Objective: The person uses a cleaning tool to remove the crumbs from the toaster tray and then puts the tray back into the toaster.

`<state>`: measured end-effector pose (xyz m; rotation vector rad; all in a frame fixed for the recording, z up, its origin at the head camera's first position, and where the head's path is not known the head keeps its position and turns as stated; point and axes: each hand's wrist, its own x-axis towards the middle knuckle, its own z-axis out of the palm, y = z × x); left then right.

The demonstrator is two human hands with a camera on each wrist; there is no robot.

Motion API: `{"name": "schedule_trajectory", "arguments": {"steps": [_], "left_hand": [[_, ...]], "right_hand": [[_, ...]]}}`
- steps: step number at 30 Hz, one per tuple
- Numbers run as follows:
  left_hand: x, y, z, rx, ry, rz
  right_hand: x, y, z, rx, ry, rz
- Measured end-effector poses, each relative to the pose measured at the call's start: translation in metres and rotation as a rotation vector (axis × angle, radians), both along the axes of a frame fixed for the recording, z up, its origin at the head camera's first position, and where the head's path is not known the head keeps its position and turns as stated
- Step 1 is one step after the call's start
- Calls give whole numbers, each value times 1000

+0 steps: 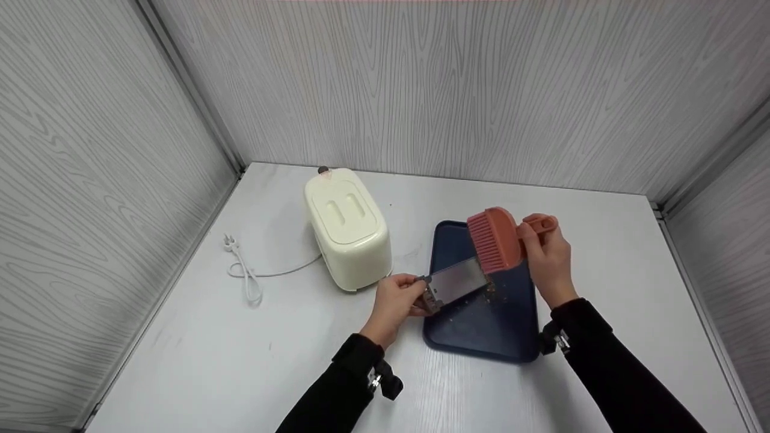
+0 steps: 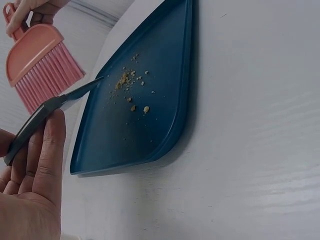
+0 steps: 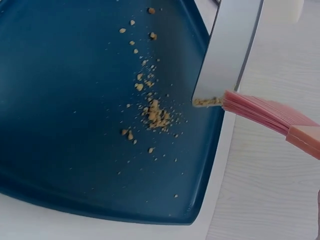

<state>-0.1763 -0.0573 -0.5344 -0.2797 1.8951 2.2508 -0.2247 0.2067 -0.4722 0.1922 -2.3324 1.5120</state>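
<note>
My left hand (image 1: 394,304) pinches the end of a metal crumb tray (image 1: 457,281), fingers below and thumb on top. The crumb tray slants over a dark blue tray (image 1: 475,340). In my right hand (image 1: 548,264) is the handle of an orange brush (image 1: 505,237). Its pink bristles (image 3: 255,110) touch the far end of the crumb tray, where a line of crumbs (image 3: 206,102) sits. Below, more crumbs (image 3: 156,116) lie in a loose pile on the blue tray, with several bits scattered around it.
A cream toaster (image 1: 348,231) stands left of the blue tray, behind my left hand. Its cord ends in a bundled white plug (image 1: 230,243) on the table's left side. Wood-grained panels (image 1: 421,90) wall the white table (image 1: 198,361) at the back and sides.
</note>
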Motion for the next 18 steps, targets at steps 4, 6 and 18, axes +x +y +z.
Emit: {"name": "schedule_trajectory", "arguments": {"steps": [4,6,18], "left_hand": [[1,0,0,-8,-5,-4],[1,1,1,-9,-6,-5],[-1,4,2,-3,2,-3]], "right_hand": [[-15,-3,-13,-22,36,5],[-20,-5,-17,-26,64,17],[-33,-23,-20,52,159,64]]}}
